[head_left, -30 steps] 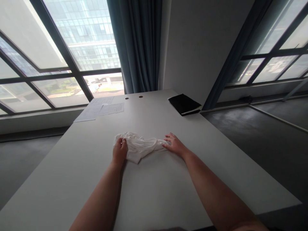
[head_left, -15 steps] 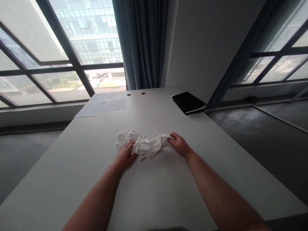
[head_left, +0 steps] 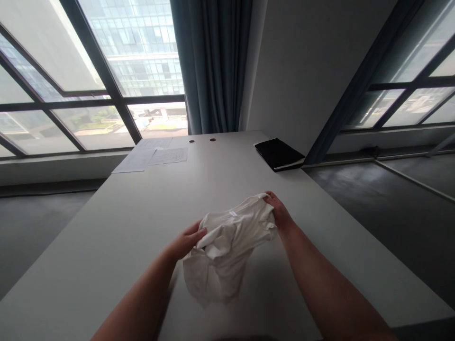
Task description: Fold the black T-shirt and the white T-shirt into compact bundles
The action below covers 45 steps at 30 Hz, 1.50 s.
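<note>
A crumpled white garment (head_left: 227,246) hangs between my two hands above the white table (head_left: 124,222). My left hand (head_left: 186,240) grips its left end, with the thumb over the cloth. My right hand (head_left: 279,210) is closed on the garment's upper right edge, near what looks like a small tag. The lower part of the cloth droops toward the tabletop, close to me.
A black notebook (head_left: 279,154) lies at the far right corner of the table. Sheets of paper (head_left: 152,156) lie at the far left. Two cable holes (head_left: 202,140) sit near the far edge, by a blue curtain (head_left: 213,66). Windows flank the wall.
The garment has been lifted off the table and drawn toward me; it lay bunched on the surface before. Both hands now grip it and have risen with it.
</note>
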Motion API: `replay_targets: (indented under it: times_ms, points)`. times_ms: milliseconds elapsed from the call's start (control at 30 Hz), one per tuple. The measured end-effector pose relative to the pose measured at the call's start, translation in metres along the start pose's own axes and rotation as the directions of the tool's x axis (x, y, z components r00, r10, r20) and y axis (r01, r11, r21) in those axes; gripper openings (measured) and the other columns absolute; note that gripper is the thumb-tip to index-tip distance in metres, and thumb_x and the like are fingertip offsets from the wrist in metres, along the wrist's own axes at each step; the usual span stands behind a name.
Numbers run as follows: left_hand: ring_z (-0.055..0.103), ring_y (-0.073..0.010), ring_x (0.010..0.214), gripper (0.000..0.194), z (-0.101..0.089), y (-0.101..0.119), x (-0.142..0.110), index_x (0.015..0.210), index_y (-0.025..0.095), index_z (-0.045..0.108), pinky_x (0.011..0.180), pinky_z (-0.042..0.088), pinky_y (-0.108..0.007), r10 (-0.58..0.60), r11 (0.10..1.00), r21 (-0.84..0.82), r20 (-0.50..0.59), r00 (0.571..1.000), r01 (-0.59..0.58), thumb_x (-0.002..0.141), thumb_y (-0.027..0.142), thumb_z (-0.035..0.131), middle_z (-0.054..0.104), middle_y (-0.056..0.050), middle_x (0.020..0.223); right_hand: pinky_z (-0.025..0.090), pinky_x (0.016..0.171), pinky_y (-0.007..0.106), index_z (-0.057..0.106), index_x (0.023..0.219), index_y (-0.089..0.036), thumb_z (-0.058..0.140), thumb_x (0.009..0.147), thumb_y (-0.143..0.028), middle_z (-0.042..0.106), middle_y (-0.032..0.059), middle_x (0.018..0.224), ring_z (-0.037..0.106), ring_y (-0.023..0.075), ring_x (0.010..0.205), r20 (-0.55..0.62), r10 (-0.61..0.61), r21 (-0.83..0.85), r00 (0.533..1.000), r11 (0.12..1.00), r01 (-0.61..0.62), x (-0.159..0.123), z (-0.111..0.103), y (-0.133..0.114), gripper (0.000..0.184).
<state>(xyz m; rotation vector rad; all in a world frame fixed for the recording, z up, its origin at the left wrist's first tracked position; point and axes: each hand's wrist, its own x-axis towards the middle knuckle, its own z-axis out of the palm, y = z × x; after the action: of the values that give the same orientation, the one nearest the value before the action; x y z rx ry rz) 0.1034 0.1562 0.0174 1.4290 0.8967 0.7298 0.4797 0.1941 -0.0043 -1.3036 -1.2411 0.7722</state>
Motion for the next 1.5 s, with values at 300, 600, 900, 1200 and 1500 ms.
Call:
replay_targets:
  times_ms: [300,600,900,1200,1500]
  points:
    - [0.058,-0.0130,0.061,0.052,-0.047,-0.014,0.024,0.101,0.021,0.056,0.055,0.046,-0.023,-0.078,0.993,-0.122,-0.612,0.787,0.003,0.074,0.062,0.072,0.062,0.004,0.075,0.053,0.074,0.036,0.067,0.108,-0.022,0.067,0.083,-0.042,0.068,0.0078,0.095,0.057,0.0206,0.071,-0.190,-0.210,-0.456,0.959,0.884,0.103,0.006,0.002,0.016,0.032]
    - [0.062,-0.0292,0.115,0.025,-0.056,-0.013,0.020,0.111,0.023,0.062,0.101,0.051,-0.048,0.483,0.716,0.697,-0.541,0.688,0.046,0.091,0.038,0.057,0.066,-0.012,0.118,0.048,0.108,0.048,0.073,0.116,-0.025,0.060,0.091,-0.022,0.069,0.0104,0.116,0.062,0.0294,0.115,0.309,-0.355,-0.453,0.882,0.761,0.465,-0.019,0.027,-0.023,0.029]
    - [0.053,-0.0243,0.138,0.035,0.008,-0.007,0.018,0.125,0.033,0.072,0.125,0.028,-0.048,0.269,0.522,0.805,0.157,0.950,-0.281,0.107,0.039,0.043,0.063,-0.003,0.145,0.047,0.109,0.048,0.079,0.119,-0.026,0.075,0.085,-0.029,0.065,0.0127,0.132,0.061,0.0312,0.119,0.447,-0.203,-0.572,0.871,0.684,0.453,-0.025,0.042,0.000,0.034]
    - [0.055,-0.0226,0.137,0.037,-0.004,-0.002,0.018,0.108,0.025,0.069,0.127,0.026,-0.050,0.226,0.517,0.839,0.053,0.973,-0.166,0.108,0.038,0.034,0.063,-0.004,0.145,0.049,0.084,0.034,0.075,0.088,-0.019,0.061,0.087,-0.022,0.074,0.0085,0.091,0.063,0.0231,0.083,-0.064,-0.240,-0.700,0.969,0.702,0.127,0.000,0.009,0.014,0.015]
    - [0.057,-0.0244,0.137,0.035,-0.007,-0.005,0.021,0.085,0.024,0.067,0.126,0.027,-0.053,0.234,0.523,0.837,0.039,0.971,-0.160,0.104,0.036,0.041,0.067,-0.002,0.143,0.043,0.097,0.044,0.065,0.086,-0.017,0.048,0.081,-0.014,0.066,0.0198,0.105,0.057,0.0300,0.101,-0.355,-0.276,-0.754,0.893,0.649,-0.099,0.012,-0.032,0.010,0.018]
